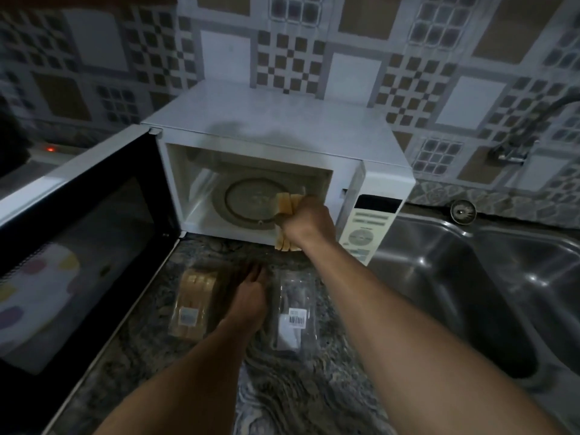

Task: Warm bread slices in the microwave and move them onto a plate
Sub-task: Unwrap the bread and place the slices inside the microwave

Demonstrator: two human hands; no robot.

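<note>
— At the microwave's (282, 158) open mouth, what's the right hand (309, 219) doing?
— Its grip is clenched around a stack of bread slices (287, 204), held over the turntable's (248, 200) right side.
— And the left hand (248, 296)?
— Flat on the desk (298, 387), released, between two plastic packets (193, 304).

Glossy white microwave (282, 127), shiny steel sink (455, 262), veined polished stone counter (282, 387), clear plastic bread bag (191, 306)

counter (282, 387): mottled stone | on it: microwave (276, 120), bagged bread (193, 304), clear packet (295, 312), left hand (248, 301)
</note>
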